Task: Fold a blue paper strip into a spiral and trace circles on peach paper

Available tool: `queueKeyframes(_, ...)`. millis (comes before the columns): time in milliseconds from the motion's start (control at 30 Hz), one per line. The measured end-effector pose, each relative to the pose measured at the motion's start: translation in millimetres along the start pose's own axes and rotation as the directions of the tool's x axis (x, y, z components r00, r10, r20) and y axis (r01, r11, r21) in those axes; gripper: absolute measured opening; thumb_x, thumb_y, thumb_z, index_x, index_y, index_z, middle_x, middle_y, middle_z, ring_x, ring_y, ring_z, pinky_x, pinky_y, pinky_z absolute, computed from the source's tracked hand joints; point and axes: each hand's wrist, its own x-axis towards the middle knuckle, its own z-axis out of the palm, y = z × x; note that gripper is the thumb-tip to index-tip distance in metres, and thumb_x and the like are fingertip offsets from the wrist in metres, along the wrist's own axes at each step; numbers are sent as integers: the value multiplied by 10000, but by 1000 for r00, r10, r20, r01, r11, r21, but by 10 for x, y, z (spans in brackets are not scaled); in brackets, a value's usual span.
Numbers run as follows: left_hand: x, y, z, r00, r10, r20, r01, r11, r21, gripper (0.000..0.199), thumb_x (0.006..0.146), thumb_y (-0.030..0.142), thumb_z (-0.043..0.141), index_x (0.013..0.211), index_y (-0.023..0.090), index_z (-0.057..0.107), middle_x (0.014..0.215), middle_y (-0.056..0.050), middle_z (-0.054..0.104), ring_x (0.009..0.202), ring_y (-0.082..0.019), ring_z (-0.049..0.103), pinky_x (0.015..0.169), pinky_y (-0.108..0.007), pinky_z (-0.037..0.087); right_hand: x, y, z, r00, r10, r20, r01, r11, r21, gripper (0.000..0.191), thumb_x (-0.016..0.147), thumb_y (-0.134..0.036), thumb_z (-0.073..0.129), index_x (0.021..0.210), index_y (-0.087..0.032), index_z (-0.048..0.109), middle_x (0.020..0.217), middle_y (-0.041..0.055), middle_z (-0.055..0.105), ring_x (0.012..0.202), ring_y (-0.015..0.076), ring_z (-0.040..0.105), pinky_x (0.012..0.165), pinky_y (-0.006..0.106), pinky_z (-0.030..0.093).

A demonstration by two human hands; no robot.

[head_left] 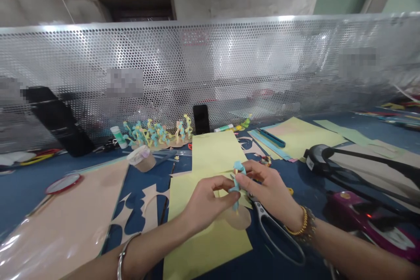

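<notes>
two hands are pinching a small blue-and-yellow twist over a yellow sheet.
the left hand is pressing thumb and finger on the twist's lower part; the right hand is pinching its upper part, so the twist is standing roughly upright between them. counting from the twist, with twelve at the mesh screen, a tan disc is showing at six, though whether they are touching i cannot tell. scissors are lying at four, just beside the right hand. a phone is leaning at eleven, more twists are standing at ten, and a magnifier is resting at nine.
</notes>
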Motion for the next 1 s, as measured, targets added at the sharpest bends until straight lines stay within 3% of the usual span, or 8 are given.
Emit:
queueKeyframes(133, 16, -54, 5, 1000, -16, -7, 16, 999, -39, 113, 738, 261, 643, 757, 152, 662, 766, -28, 675, 743, -154, 603, 728, -252, 454, -1, 16, -7, 999, 44, 15, -45, 997, 70, 258, 847, -397, 527, 898, -172, 644, 857, 49, 649, 783, 162, 605, 694, 272, 480)
queueKeyframes(233, 42, -102, -10, 999, -36, -23, 34, 996, -77, 144, 734, 292, 655, 737, 148, 655, 736, -25, 652, 708, -146, 584, 718, -257, 454, 7, 44, -33, 994, 82, -73, -75, 993, 93, 308, 848, -422, 519, 994, -192, 663, 887, 49, 676, 796, 164, 610, 700, 271, 482)
queueKeyframes(400, 94, -86, -62, 997, -70, -38, 64, 987, -149, 197, 728, 334, 670, 787, 146, 669, 755, -27, 650, 695, -140, 569, 677, -246, 442, 45, 90, -90, 979, 147, -143, -134, 987, 92, 284, 758, -441, 625, 750, -167, 698, 725, 43, 674, 700, 164, 594, 650, 264, 464)
queueKeyframes(500, 110, 9, -105, 996, -57, -64, 46, 986, -161, 192, 730, 337, 673, 772, 151, 660, 723, -6, 637, 673, -126, 553, 660, -232, 426, 48, 74, -85, 986, 143, -83, -138, 988, 62, 351, 782, -460, 586, 618, -156, 650, 653, 41, 650, 643, 155, 566, 612, 262, 440)
queueKeyframes(600, 110, 136, -141, 993, -36, -112, 20, 990, -137, 192, 734, 342, 667, 736, 151, 650, 680, 13, 605, 647, -112, 521, 634, -219, 400, 35, 39, -53, 993, 115, 39, -117, 992, 49, 317, 829, -416, 529, 722, -150, 663, 702, 37, 646, 663, 148, 562, 623, 256, 436)
queueKeyframes(733, 90, 251, -141, 988, -45, -151, 27, 992, -122, 211, 719, 350, 677, 760, 144, 664, 706, -1, 621, 674, -123, 533, 650, -228, 399, 11, 32, -27, 980, 97, 171, -105, 994, 41, 202, 779, -341, 597, 804, -155, 669, 784, 40, 644, 705, 147, 570, 629, 252, 436)
queueKeyframes(867, 50, 275, -100, 981, -56, -184, 36, 993, -112, 249, 697, 384, 690, 764, 146, 661, 697, 3, 620, 655, -123, 534, 658, -239, 412, -3, 49, -38, 977, 27, 212, -17, 999, -51, 131, 750, -291, 627, 735, -175, 684, 818, 40, 656, 761, 156, 581, 675, 270, 422)
queueKeyframes(1000, 20, 258, -100, 979, -58, -196, 37, 993, -114, 267, 701, 392, 685, 801, 146, 657, 790, -22, 649, 742, -148, 569, 726, -262, 428, -2, 44, -47, 973, 21, 229, -8, 998, -58, 118, 735, -284, 640, 724, -176, 686, 829, 43, 667, 777, 164, 592, 695, 285, 428)
